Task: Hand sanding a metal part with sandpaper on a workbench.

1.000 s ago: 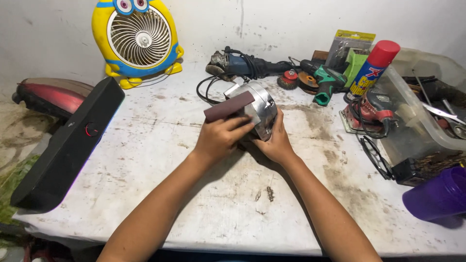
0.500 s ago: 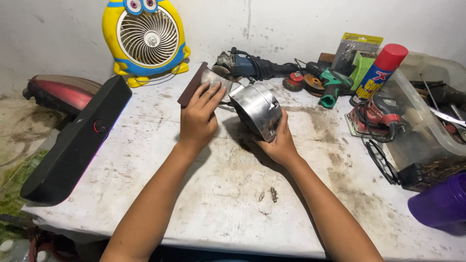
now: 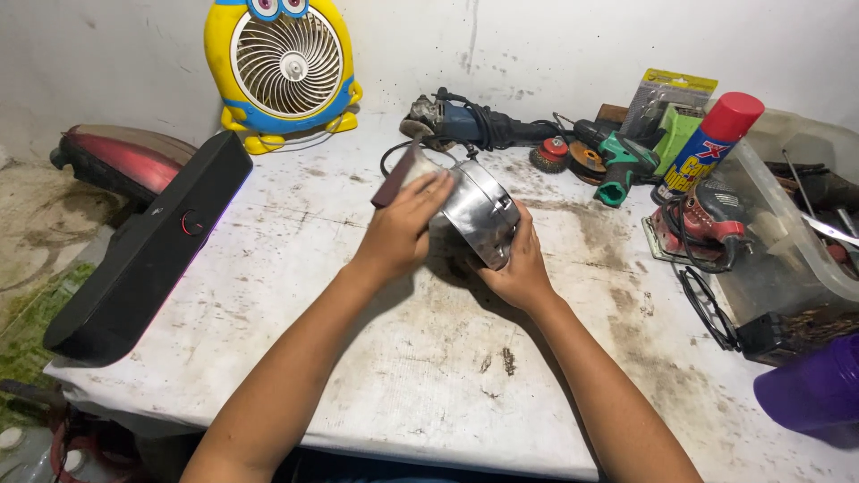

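At the middle of the stained white table (image 3: pixel 268 358), we see a shiny round metal housing (image 3: pixel 474 210) held tilted above the surface. The right hand (image 3: pixel 517 268) cups the housing from below and on its near side, fingers wrapped onto its rim. The left hand (image 3: pixel 401 228) lies flat on the housing's left flank, pressing a dark reddish sheet of sandpaper (image 3: pixel 394 179) against the metal; part of the sheet sticks out past the fingertips. Both hands are closed onto the housing, close together, not touching each other as far as we can tell.

Behind the housing: an angle grinder (image 3: pixel 456 121) with black cord. Behind and left of the housing: a yellow-and-blue cartoon fan (image 3: pixel 284 67). Left of it: a long black speaker bar (image 3: pixel 148 255). Right of it: a green drill (image 3: pixel 622 165), a red-capped spray can (image 3: pixel 707 148), a red sander (image 3: pixel 702 224), a clear plastic bin (image 3: pixel 805 233).
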